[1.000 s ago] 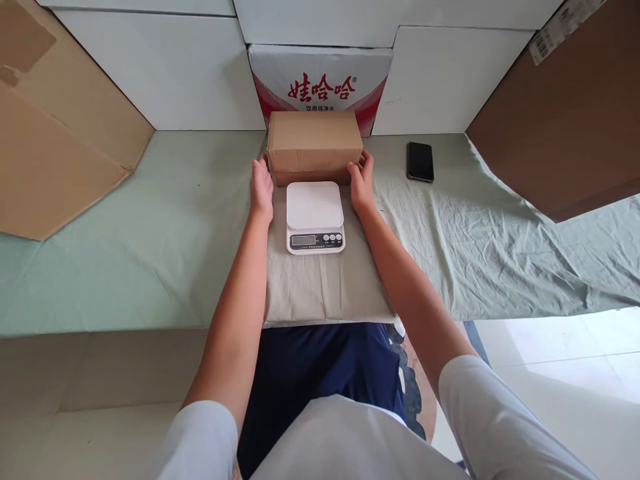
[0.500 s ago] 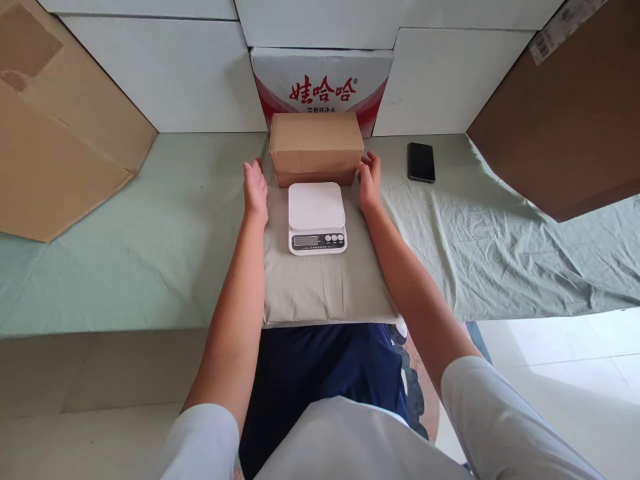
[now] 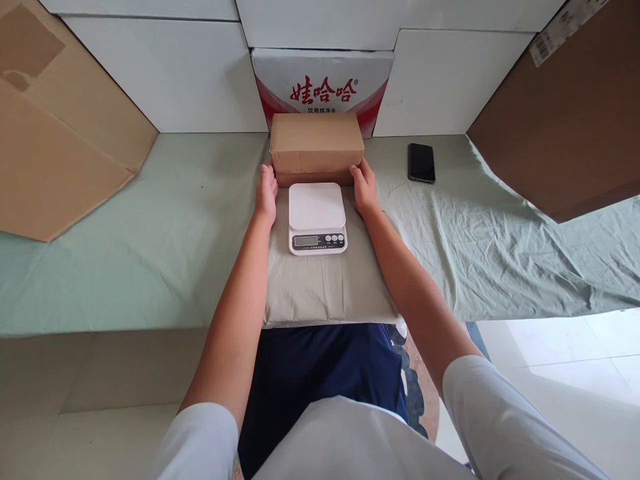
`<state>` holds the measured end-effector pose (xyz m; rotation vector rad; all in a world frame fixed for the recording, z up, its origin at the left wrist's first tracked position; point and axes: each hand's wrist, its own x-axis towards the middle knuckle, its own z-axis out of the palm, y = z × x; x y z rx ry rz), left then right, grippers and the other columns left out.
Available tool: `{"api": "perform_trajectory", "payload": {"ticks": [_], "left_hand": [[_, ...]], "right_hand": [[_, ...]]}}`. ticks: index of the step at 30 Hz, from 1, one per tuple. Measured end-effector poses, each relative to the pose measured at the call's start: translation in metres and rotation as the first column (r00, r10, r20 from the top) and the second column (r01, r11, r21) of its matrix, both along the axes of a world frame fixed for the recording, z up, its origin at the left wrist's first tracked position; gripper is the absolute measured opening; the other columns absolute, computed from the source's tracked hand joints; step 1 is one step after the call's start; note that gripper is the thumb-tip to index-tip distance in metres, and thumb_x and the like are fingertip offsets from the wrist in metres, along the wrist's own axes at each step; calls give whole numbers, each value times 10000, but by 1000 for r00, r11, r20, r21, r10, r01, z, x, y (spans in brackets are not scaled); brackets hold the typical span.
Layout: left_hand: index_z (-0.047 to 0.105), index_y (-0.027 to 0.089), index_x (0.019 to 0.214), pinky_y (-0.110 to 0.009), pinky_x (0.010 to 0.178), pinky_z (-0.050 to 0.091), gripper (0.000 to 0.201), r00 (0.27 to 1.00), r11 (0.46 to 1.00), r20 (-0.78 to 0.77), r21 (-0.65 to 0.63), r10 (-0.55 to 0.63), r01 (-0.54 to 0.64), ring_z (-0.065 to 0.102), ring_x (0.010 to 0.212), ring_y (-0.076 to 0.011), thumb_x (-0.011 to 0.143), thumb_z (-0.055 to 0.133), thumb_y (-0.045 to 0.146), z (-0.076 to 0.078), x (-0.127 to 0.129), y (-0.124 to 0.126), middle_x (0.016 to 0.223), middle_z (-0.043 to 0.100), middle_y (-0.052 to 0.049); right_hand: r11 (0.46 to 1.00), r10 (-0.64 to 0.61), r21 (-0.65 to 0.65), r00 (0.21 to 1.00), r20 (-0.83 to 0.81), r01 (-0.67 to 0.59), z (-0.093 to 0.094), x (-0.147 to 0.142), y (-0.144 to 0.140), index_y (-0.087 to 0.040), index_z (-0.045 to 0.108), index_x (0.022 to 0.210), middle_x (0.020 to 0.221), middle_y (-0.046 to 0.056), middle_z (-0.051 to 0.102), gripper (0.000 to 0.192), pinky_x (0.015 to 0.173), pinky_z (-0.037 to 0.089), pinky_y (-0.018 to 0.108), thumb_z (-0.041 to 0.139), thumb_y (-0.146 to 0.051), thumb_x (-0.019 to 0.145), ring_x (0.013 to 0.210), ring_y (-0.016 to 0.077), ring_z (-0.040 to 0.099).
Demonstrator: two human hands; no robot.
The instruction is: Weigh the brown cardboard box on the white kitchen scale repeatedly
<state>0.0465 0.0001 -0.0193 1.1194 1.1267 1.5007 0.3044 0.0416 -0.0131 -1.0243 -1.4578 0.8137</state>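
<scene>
A closed brown cardboard box (image 3: 317, 143) stands on the table just behind a white kitchen scale (image 3: 317, 217). My left hand (image 3: 266, 191) presses against the box's near left bottom corner. My right hand (image 3: 364, 188) presses against its near right bottom corner. The box sits clamped between both hands and rests on the cloth. The scale's platform is bare and lies on a folded beige cloth (image 3: 325, 290) between my forearms.
A black phone (image 3: 421, 162) lies to the right on the green cloth-covered table (image 3: 150, 233). A red and white printed carton (image 3: 323, 83) stands behind the box against white boards. Large cardboard sheets lean at the left (image 3: 60, 133) and the right (image 3: 560, 113).
My hands were on the box's sides, then spread apart off it. Now they have closed in again at its near bottom corners. The box has not moved.
</scene>
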Motion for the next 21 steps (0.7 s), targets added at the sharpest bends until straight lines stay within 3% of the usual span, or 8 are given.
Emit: {"api": "perform_trajectory", "payload": {"ticks": [8,14,21], "left_hand": [[495,266,1564,-388,1345,231,877,1000,1000,25,30,-2,1,345,1620,-219,918,343,839,-2,-1,3,1723,398,-76],[536,287,1534,-422,1354,215,876,1000,1000,23,24,9,-9,341,1622,-231,899,350,861,-2,0,2,1708,427,-62],[471,254,1584,-454,1367,140,913,999,999,9,20,42,-42,188,1669,-257,905,345,852,-3,-11,3,1769,291,-70]], "right_hand": [[1000,-3,-6,1000,-16,3,2,-2,-2,-259,637,1165,1352,58,726,525,1273,417,491,538,-665,848,1353,274,599],[1000,16,-22,1000,2,-16,2,-2,-3,-259,626,1219,1410,62,692,539,1289,395,501,520,-653,866,1356,281,584],[996,87,28,996,-28,-86,-2,-9,2,-275,557,1350,1545,40,588,594,1347,293,499,515,-575,839,1516,274,441]]}}
